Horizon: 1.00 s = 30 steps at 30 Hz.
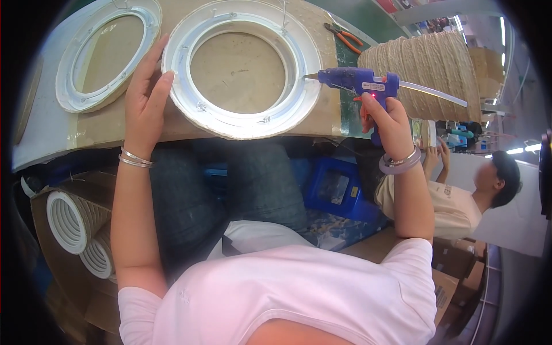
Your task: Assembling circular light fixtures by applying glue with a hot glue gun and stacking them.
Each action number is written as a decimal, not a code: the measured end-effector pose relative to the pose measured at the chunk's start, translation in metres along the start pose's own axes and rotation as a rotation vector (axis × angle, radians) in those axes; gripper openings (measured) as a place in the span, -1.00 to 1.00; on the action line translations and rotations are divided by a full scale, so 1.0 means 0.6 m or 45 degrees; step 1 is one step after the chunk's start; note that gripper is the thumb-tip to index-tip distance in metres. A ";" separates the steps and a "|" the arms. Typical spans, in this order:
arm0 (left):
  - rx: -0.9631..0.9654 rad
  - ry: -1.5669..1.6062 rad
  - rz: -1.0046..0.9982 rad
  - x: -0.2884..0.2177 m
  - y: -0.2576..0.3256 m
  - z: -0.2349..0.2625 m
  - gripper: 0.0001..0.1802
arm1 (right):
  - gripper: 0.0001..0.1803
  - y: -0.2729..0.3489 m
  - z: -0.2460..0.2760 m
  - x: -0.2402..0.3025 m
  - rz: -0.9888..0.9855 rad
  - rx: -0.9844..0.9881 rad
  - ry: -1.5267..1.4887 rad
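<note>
My right hand (386,118) is closed around the handle of a blue hot glue gun (359,79), with a finger near its orange trigger. A translucent glue stick (434,93) sticks out of its back end. The gun's nozzle points left, over the right side of a white ring-shaped frame (233,123) lying on the table. Small clear blobs or clips dot the ring's inner ledge. My left hand (148,95) rests against this ring's left edge, fingers stretched out and thumb apart, touching the rim. Whether any fingertips reach beneath the ring is hidden.
A second white ring (72,99) lies to the left on the brown-covered table (330,115). Orange-handled pliers (347,39) lie at the far right, near a stack of rope-textured rings (414,54). More rings (68,221) fill a box below left. A co-worker (454,204) sits at right.
</note>
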<state>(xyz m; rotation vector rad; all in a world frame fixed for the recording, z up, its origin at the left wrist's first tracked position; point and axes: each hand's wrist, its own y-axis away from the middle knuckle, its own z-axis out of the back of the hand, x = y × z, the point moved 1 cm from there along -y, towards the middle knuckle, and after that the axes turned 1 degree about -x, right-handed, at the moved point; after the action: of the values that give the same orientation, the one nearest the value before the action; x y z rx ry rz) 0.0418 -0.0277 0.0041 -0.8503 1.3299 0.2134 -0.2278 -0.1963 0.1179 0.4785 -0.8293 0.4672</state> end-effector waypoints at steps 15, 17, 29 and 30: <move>0.006 0.005 -0.005 0.001 0.000 0.001 -0.54 | -0.72 0.005 0.006 0.017 -0.047 -0.032 0.066; 0.001 0.013 -0.006 0.002 0.000 0.001 -0.54 | -0.72 0.004 0.007 0.018 -0.031 -0.032 0.090; -0.008 0.020 -0.012 0.000 0.002 0.001 -0.54 | -0.66 -0.038 -0.016 0.029 0.144 -0.142 -0.180; -0.002 0.003 -0.023 0.001 0.001 0.002 -0.54 | -0.66 -0.048 -0.020 0.030 0.149 -0.142 -0.180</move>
<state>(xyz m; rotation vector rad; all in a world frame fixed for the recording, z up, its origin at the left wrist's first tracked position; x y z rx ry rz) 0.0424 -0.0265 0.0033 -0.8639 1.3243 0.1997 -0.1941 -0.2088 0.1186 0.3643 -1.0179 0.4961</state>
